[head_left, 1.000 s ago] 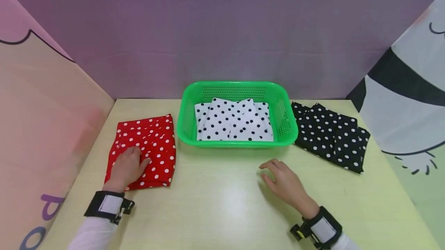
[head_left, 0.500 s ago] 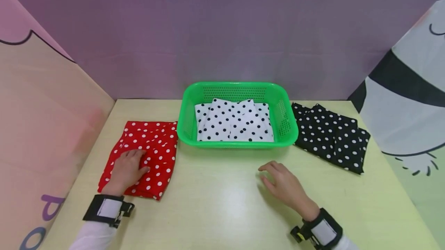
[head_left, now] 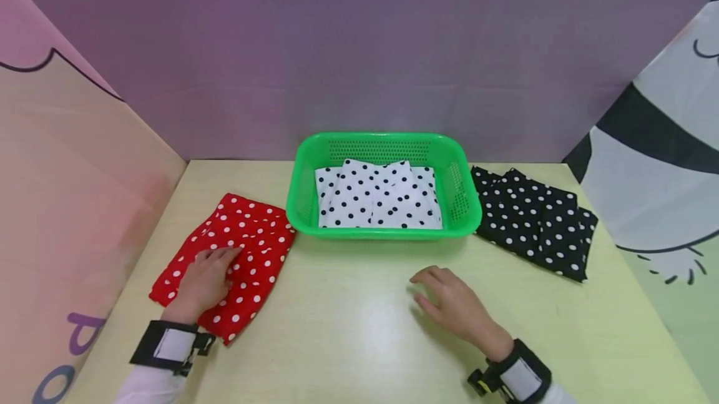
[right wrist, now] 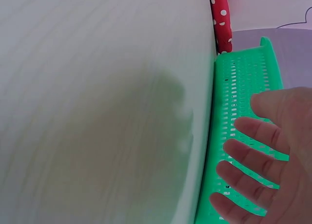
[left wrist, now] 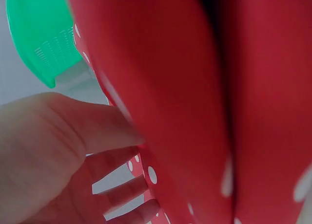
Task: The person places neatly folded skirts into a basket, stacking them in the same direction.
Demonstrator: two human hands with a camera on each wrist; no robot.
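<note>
turned since 1 second ago, the red cloth (head_left: 226, 263) now lies diagonal at the frame's lower left under the flat, pressing left hand (head_left: 205, 279), its far corner touching the basket (head_left: 383, 235); the right hand (head_left: 452, 305) hovers spread, farther away.

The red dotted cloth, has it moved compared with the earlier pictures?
Yes. The red dotted cloth has turned under the left hand; its far corner now meets the green basket.

My left hand (head_left: 205, 279) presses flat on the folded red polka-dot cloth (head_left: 238, 245), lying askew on the desk (head_left: 359, 329) just left of the green basket (head_left: 469, 216).
</note>
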